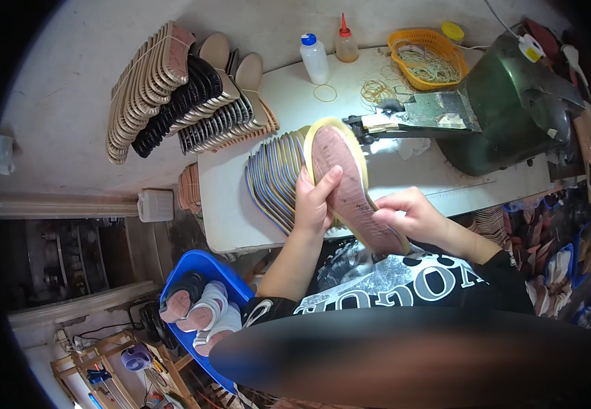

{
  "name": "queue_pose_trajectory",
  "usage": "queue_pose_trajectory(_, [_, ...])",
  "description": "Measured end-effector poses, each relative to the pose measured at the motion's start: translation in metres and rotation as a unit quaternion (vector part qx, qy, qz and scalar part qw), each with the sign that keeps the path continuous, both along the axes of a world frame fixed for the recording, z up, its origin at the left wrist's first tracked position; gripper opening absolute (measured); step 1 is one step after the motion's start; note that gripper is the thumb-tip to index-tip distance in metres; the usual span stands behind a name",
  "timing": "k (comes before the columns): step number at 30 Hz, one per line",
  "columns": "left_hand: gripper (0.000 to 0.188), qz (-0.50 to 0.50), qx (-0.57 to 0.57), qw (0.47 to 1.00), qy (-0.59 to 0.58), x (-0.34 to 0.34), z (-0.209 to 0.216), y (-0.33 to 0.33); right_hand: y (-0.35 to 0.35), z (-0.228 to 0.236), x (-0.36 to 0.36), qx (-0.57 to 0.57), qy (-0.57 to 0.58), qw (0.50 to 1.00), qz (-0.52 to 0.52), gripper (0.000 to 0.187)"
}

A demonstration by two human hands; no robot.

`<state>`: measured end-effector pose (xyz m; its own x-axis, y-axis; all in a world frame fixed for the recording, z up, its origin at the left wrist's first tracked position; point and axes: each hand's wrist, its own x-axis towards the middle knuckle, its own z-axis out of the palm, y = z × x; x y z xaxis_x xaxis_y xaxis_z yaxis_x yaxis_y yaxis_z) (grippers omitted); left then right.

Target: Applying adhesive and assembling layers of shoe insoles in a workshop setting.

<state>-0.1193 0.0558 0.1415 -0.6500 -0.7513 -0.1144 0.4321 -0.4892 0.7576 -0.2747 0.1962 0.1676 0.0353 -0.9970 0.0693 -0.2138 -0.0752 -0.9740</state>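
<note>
A long shoe insole [339, 153] with a pinkish-brown underside and a pale yellow rim stands tilted in front of me. My left hand [314, 204] is closed around its left edge, thumb pressed on the brown face. At the lower right edge, my right hand [412, 213] has its fingers curled and pinched against the insole; the exact grip is partly hidden. Behind the left hand, a row of similar insoles [268, 180] with blue and yellow edges leans on the white table [230, 228]. The insole's toe end is close to the narrow arm [411, 123] of a green machine [506, 102].
Bundled soles [149, 82] stand at the back left. A blue-capped bottle [315, 60], a red-tipped bottle [346, 44] and an orange basket [426, 65] of rubber bands line the back. A blue bin [203, 262] with rolled insoles is at lower left. Shoe parts crowd the right.
</note>
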Motion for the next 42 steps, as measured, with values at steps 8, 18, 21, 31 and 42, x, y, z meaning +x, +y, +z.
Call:
queue_pose_trajectory(8, [0.035, -0.016, -0.013, 1.0, 0.015, -0.033, 0.019, 0.01, -0.037, -0.065, -0.008, 0.063, -0.435, 0.897, 0.042, 0.031])
queue_pose_trajectory(18, [0.036, -0.043, -0.011, 0.999, -0.01, -0.041, 0.03, 0.001, -0.051, -0.046, -0.043, 0.061, -0.331, 0.935, 0.112, 0.024])
queue_pose_trajectory(21, [0.029, -0.058, -0.053, 0.997, -0.011, -0.048, 0.036, -0.003, -0.056, -0.052, -0.046, 0.032, -0.376, 0.919, 0.115, 0.029])
queue_pose_trajectory(31, [0.031, 0.08, -0.216, 0.967, -0.11, -0.057, 0.036, -0.03, -0.064, 0.026, -0.049, 0.074, 0.062, 0.995, -0.008, 0.033])
queue_pose_trajectory(42, [0.036, -0.032, -0.067, 0.989, -0.129, -0.079, 0.016, -0.084, -0.013, -0.012, -0.032, 0.227, -0.398, 0.889, 0.005, 0.035])
